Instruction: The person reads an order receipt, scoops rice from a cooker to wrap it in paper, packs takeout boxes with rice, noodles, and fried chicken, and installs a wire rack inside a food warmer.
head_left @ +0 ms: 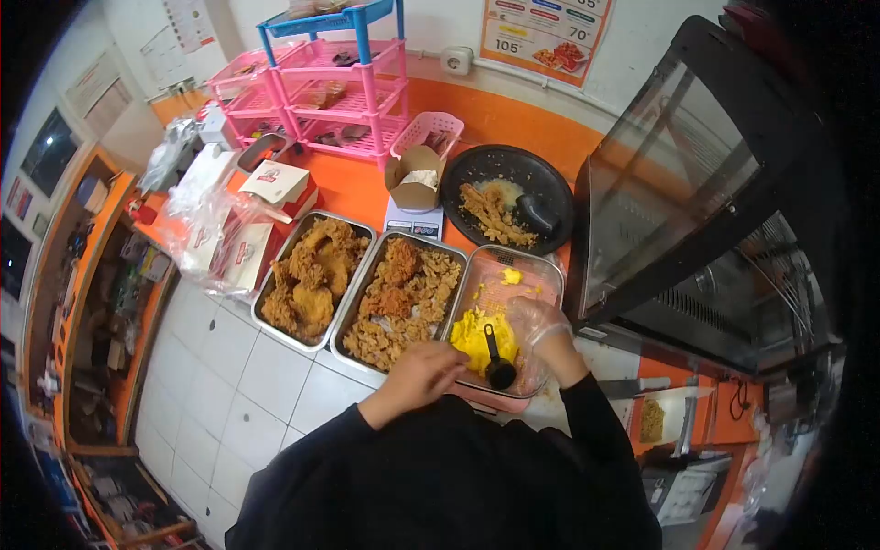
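Observation:
My left hand (424, 373), bare, is held over the front edge of the middle steel tray (341, 341), its fingers bent together; whether anything is between them is too small to tell. My right hand (539, 326) wears a clear plastic glove and reaches into the right tray (555, 275), beside the yellow food (472, 335); its fingertips are blurred. A black scoop (500, 370) lies on the yellow food, between my hands. Fried pieces (394, 298) fill the middle tray. Larger fried chicken pieces (314, 275) fill the left tray (262, 316).
Behind the trays stand a paper box (414, 193) of white food on a scale (414, 225) and a black pan (456, 174) with fried strips. A glass display cabinet (642, 211) bounds the right. Pink racks (371, 105) and wrapped boxes (243, 257) stand at the left.

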Demonstrator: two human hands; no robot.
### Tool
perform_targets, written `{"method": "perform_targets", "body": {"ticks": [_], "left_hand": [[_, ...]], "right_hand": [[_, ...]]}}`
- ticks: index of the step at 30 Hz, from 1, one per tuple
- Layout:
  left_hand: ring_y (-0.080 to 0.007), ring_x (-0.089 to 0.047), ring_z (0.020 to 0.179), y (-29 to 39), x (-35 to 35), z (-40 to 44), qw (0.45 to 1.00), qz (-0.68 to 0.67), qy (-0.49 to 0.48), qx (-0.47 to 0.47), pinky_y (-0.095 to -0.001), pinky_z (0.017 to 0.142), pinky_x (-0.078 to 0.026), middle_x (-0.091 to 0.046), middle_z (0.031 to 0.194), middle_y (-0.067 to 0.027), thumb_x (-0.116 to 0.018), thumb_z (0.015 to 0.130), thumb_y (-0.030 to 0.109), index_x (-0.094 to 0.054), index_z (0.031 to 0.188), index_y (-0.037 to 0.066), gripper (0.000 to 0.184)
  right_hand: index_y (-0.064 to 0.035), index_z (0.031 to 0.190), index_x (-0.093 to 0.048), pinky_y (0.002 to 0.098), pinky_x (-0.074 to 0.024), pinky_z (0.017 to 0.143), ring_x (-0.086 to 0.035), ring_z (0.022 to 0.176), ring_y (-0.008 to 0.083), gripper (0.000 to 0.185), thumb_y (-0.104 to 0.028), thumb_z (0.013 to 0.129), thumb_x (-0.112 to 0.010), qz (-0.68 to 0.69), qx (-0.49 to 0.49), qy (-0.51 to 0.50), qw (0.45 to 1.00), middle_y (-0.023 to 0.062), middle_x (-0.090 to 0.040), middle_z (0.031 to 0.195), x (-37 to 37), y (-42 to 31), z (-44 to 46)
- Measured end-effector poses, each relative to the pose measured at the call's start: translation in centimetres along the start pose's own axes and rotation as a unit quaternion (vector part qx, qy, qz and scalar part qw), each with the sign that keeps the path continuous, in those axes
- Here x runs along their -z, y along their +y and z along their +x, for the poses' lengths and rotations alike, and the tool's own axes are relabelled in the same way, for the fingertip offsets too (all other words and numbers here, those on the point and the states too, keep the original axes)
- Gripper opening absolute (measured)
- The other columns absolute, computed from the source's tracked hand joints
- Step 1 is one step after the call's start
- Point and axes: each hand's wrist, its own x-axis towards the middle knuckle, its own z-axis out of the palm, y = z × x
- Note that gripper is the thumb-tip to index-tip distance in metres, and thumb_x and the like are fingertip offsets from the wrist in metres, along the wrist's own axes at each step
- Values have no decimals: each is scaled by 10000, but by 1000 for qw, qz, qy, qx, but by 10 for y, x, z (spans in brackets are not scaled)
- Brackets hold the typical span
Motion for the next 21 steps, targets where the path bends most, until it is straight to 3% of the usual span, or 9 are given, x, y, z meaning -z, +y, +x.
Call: {"method": "perform_targets", "body": {"ticks": [2,6,9,14,17,18,21], "left_hand": [[-286,-609,759,-19,10,-3,999,3,-5,41,-392,634,-464,-614,793,-76,-643,806,156,-635,901,103,109],[-279,-614,718,-31,12,7,996,-47,-65,-35,-385,628,-463,-627,749,-71,-650,801,167,-644,869,103,94],[-286,-616,710,-33,19,9,996,-50,-73,-32,-386,630,-467,-635,763,-79,-651,800,175,-643,856,94,98],[-291,-618,711,-57,33,-16,995,-63,-58,55,-373,641,-478,-629,742,-89,-652,802,166,-639,855,84,98],[-293,-622,715,-65,51,-35,992,-53,-44,103,-371,639,-484,-632,743,-94,-654,807,160,-642,863,79,99],[-293,-624,717,-67,57,-40,991,-47,-41,121,-371,637,-486,-633,745,-96,-655,808,158,-643,868,78,100],[-296,-627,715,-80,67,-59,986,-46,0,158,-369,630,-490,-644,766,-100,-661,808,161,-649,883,78,112]], "right_hand": [[-112,1001,-601,469,-495,702,-634,815,349,245,-254,807,-556,17,-51,55,997,131,-656,856,11,-57,-9],[-83,840,-528,469,-462,623,-609,752,353,214,-266,784,-623,-81,-124,-86,985,140,-606,765,-41,-57,-10],[-81,838,-541,454,-461,612,-604,703,353,156,-209,785,-612,-20,-83,22,996,147,-595,742,-13,-55,-22],[-59,825,-512,478,-427,615,-560,730,389,115,-162,812,-564,115,-218,65,967,178,-546,758,42,-51,-13],[-72,865,-541,470,-437,633,-572,750,380,104,-160,812,-561,56,-146,57,986,186,-562,821,-13,31,-13],[-81,907,-567,475,-445,664,-584,781,368,142,-179,805,-568,-75,-91,38,992,195,-577,871,-1,17,1],[-84,926,-575,443,-471,719,-593,865,346,219,-220,765,-633,-189,-147,-19,971,161,-609,905,-15,-7,37]]}}
